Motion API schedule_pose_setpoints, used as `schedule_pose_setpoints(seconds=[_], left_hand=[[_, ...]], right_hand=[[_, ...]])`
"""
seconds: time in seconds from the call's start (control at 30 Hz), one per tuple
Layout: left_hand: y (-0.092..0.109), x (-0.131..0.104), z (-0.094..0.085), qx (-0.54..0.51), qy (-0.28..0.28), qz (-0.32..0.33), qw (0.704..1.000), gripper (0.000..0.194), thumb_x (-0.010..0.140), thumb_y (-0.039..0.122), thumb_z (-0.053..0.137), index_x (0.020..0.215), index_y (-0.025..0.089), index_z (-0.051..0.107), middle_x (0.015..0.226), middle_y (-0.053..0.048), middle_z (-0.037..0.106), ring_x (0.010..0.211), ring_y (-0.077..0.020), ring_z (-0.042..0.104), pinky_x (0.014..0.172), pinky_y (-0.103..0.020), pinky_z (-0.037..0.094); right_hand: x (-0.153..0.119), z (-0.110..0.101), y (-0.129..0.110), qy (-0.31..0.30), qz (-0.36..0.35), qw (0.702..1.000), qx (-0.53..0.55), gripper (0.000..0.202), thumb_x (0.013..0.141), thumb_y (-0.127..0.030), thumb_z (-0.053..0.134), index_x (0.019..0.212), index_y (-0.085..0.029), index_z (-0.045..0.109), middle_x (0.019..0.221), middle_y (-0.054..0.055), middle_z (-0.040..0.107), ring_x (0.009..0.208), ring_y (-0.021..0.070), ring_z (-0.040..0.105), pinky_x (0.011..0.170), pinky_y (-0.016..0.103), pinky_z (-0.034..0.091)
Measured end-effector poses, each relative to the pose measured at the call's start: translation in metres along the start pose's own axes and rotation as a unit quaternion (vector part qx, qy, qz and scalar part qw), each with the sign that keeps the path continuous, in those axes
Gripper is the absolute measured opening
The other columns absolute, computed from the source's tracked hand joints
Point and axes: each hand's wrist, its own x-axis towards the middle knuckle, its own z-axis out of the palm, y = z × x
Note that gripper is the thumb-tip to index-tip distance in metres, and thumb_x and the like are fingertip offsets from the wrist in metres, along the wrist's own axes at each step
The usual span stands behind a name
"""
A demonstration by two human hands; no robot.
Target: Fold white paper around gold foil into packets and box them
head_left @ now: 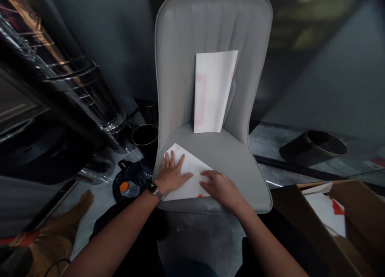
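Observation:
A folded white sheet of paper (192,168) lies on the seat of a grey padded chair (240,168). My left hand (173,172) rests flat on the paper's left part with its fingers spread. On the right, my right hand (219,186) touches the paper near its right end, thumb and forefinger apart. A small orange mark shows at the paper's lower edge. Against the chair's backrest leans another folded white paper (212,92) with a faint pink print.
An open cardboard box (361,204) holding white paper stands at the right. Black bins (313,148) are on the floor on both sides. Left of the chair, a bottle with an orange cap (129,188) lies on a dark bag (140,170). Shiny cylinders stand at the upper left.

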Motion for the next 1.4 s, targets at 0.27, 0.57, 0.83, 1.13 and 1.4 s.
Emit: schedule_pose_setpoints(seconds=[0.27,0.57,0.83,1.13,1.4], left_hand=[[-0.022,0.022,0.009,0.004,0.084,0.089,0.992,0.086,0.094,0.072,0.047,0.163,0.025,0.026,0.173,-0.01,0.005,0.157,-0.0429,0.0,0.125,-0.056,0.014],[0.002,0.024,-0.014,0.012,0.186,0.143,0.972,0.045,0.097,0.035,0.058,0.137,0.017,0.056,0.145,-0.017,0.048,0.138,-0.0351,0.043,0.117,-0.052,0.033],[0.066,-0.047,0.013,-0.028,0.085,0.304,0.949,0.032,0.093,0.039,0.072,0.115,0.019,0.06,0.108,-0.007,0.06,0.1,-0.0271,0.059,0.086,-0.041,0.05],[0.05,-0.05,0.023,0.037,0.096,0.398,0.912,0.025,0.098,0.036,0.066,0.118,0.022,0.062,0.105,-0.006,0.061,0.097,-0.0247,0.058,0.088,-0.041,0.046],[0.055,-0.058,0.045,0.005,0.133,0.381,0.915,0.016,0.104,0.03,0.054,0.11,0.018,0.063,0.099,-0.007,0.066,0.093,-0.0232,0.06,0.084,-0.04,0.047]], right_hand=[[-0.022,-0.015,0.038,0.072,-0.05,0.996,0.001,0.04,0.089,-0.028,0.068,0.128,-0.026,0.065,0.114,0.009,0.06,0.107,0.026,0.063,0.101,0.043,0.05],[-0.044,-0.031,0.069,0.014,-0.038,0.995,0.09,0.04,0.091,-0.031,0.061,0.131,-0.024,0.064,0.106,0.005,0.057,0.082,0.0187,0.06,0.083,0.035,0.052],[-0.043,-0.04,0.063,-0.07,-0.027,0.977,0.201,0.052,0.086,-0.026,0.064,0.138,-0.023,0.058,0.082,-0.003,0.055,0.069,0.0147,0.052,0.068,0.029,0.045],[-0.046,-0.041,0.057,-0.232,0.039,0.878,0.416,0.039,0.08,-0.039,0.077,0.111,-0.021,0.064,0.067,-0.008,0.054,0.053,0.0081,0.046,0.048,0.021,0.036],[-0.05,-0.038,0.066,-0.292,0.022,0.841,0.455,0.057,0.068,-0.036,0.088,0.119,-0.022,0.068,0.098,0.003,0.075,0.083,0.0168,0.07,0.076,0.031,0.054]])
